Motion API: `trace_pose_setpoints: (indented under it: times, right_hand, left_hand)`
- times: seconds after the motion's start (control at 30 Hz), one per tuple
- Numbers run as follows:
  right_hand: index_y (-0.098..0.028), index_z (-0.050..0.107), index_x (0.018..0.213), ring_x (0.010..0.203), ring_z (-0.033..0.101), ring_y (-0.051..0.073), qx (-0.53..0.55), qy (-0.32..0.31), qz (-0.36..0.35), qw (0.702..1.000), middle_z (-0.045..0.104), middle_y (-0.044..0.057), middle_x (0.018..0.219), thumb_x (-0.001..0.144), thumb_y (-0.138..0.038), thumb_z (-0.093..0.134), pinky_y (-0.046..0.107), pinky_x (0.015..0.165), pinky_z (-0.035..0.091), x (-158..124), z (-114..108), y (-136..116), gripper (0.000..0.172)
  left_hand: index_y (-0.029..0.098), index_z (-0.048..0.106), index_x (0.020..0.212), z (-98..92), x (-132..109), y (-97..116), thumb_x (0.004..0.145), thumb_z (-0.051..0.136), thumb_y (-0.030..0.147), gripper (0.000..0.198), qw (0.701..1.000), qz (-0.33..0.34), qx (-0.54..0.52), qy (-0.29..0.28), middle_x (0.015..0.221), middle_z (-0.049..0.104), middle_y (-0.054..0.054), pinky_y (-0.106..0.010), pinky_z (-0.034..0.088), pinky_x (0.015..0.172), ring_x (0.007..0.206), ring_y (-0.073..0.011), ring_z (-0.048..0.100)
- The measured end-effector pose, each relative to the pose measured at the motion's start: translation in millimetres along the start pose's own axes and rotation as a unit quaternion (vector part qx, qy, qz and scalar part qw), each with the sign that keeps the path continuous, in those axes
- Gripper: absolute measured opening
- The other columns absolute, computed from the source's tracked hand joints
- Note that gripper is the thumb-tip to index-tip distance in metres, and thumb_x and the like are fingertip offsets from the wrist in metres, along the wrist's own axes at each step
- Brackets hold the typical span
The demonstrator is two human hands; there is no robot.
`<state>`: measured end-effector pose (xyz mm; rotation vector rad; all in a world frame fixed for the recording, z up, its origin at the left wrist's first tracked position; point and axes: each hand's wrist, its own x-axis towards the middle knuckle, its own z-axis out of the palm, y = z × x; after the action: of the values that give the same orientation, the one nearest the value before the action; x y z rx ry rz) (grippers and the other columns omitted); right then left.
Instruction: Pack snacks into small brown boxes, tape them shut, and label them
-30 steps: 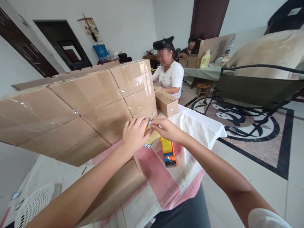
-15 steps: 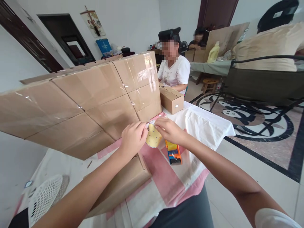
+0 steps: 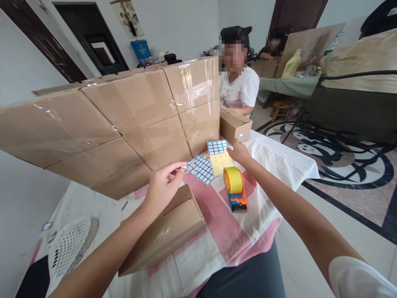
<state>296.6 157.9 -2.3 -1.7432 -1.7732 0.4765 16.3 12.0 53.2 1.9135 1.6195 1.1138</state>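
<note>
My left hand (image 3: 163, 186) is pinched shut, thumb against forefinger, with what looks like a small label at the fingertips. Just beyond it a sheet of blue-bordered labels (image 3: 201, 169) lies on the cloth. My right hand (image 3: 238, 151) reaches further out and grips the right edge of a yellow backing sheet (image 3: 221, 160) that carries a few rows of labels at its top. An orange and blue tape dispenser (image 3: 235, 188) stands under my right forearm. A closed cardboard box (image 3: 167, 227) lies in front of me, below my left wrist.
A wall of taped cardboard boxes (image 3: 124, 120) fills the table's left and back. A small box (image 3: 235, 124) with a white label sits beyond my right hand. A person in a white shirt (image 3: 238, 89) sits across; another sits further back. White basket (image 3: 66, 248) at left.
My hands, joined at the yellow sheet before, have parted. The left drew back with its fingers pinched; the right carried the sheet out and down towards the cloth. The camera tilted.
</note>
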Motion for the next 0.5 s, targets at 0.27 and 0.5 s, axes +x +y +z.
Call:
trace_pose_setpoints:
  times: [0.27,0.5]
  right_hand:
    - [-0.018,0.073,0.091,0.081,0.064,0.017,0.356,-0.155,-0.189,0.902,0.074,0.004,0.091,0.094,-0.037,0.065,0.029,0.072,0.047,-118.4,3.7,-78.7,0.021]
    - [-0.021,0.071,0.097,0.078,0.059,0.017,0.381,-0.04,-0.268,0.884,0.07,0.004,0.093,0.091,-0.028,0.072,0.03,0.067,0.045,-151.2,17.4,-80.5,0.009]
  left_hand:
    - [0.026,0.061,0.137,2.5,-31.1,19.6,0.092,0.059,0.026,0.045,0.996,0.078,0.04,0.004,0.088,0.078,0.001,-0.019,0.047,0.055,0.061,-0.0088,0.06]
    - [0.025,0.044,0.149,8.8,-50.0,25.4,0.093,0.061,0.024,0.059,0.988,0.099,0.118,0.023,0.091,0.079,0.0,-0.02,0.051,0.058,0.063,-0.0096,0.066]
